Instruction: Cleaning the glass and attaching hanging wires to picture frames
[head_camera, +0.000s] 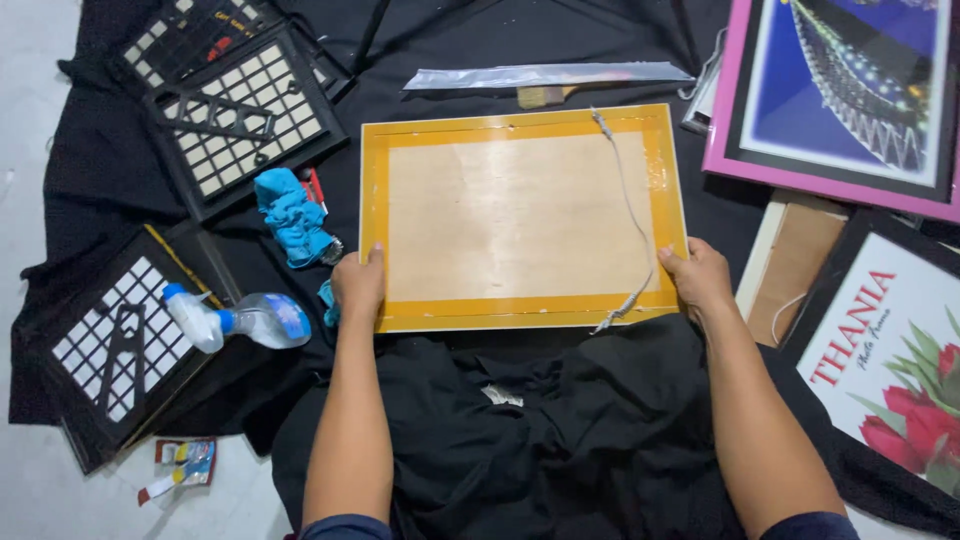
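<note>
A picture frame (520, 215) lies face down on the black cloth (520, 440), showing a pale wooden backing bordered with yellow-brown tape. A thin grey hanging cord (628, 205) runs down its right side. My left hand (358, 285) grips the frame's near left corner. My right hand (697, 274) grips the near right corner, next to the cord's lower end.
A spray bottle (245, 318) and a crumpled blue cloth (292, 216) lie to the left, beside black lattice frames (235, 115). A brush (545, 95) and a plastic strip (545, 75) lie beyond the frame. Framed pictures (840, 90) and a wooden board (795, 265) sit at right.
</note>
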